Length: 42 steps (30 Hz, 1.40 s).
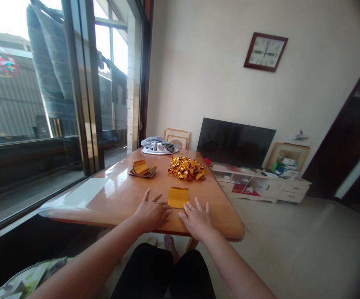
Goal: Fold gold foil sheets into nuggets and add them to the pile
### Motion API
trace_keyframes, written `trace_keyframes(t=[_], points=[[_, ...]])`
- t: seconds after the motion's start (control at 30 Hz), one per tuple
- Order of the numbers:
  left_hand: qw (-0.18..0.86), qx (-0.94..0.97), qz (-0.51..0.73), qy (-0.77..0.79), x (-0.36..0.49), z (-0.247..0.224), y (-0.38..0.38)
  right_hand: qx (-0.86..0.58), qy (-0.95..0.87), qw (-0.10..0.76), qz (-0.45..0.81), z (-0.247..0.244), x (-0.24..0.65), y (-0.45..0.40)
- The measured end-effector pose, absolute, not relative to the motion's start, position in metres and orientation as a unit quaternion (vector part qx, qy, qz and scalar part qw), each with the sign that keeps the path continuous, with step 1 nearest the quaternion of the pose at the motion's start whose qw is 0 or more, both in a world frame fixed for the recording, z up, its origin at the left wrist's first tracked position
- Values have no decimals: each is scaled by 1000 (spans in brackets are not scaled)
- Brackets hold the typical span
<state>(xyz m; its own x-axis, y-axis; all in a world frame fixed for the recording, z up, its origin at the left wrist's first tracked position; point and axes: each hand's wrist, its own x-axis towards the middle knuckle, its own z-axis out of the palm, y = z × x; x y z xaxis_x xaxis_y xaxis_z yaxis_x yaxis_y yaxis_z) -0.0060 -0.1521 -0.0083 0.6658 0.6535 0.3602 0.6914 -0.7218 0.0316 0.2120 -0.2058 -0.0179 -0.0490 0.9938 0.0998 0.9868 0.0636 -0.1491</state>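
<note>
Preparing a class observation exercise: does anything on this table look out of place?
The grey cloth bundle at the far end of the table looks out of place: it is fabric among gold foil squares, beside a crumpled foil heap.

A home living room:
- a wall clock (265, 52) on a plain painted wall
- a flat-screen television (236, 142) on a low white cabinet (260, 185)
- a framed picture (288, 157) leaning by it
- clothes (118, 85) hanging outside the window
- a varnished wooden bench (114, 203)

Folded foil stack (142, 169): sheet count too fine to tell. Crumpled gold foil pile (186, 168): pieces tangled, uncountable. Small items (239, 187) on white TV cabinet (268, 189): too small to identify.
</note>
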Motion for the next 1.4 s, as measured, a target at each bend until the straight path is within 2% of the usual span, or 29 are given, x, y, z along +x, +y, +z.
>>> trace_keyframes(t=[0.27,0.47,0.63,1.07,1.4], points=[[87,-889,-218,-393,-1,2,-144,-674,-733,93,15,-19,211,-204],[20,-921,-241,-306,59,-12,-154,-675,-734,70,19,-20,210,-203],[-21,-920,-229,-316,77,-31,-157,-667,-744,36,33,-23,214,-202],[-43,-915,-193,-351,33,-31,-162,-676,-731,90,16,-17,210,-207],[-28,-928,-208,-308,10,-15,-206,-647,-747,151,-15,-20,208,-250]])
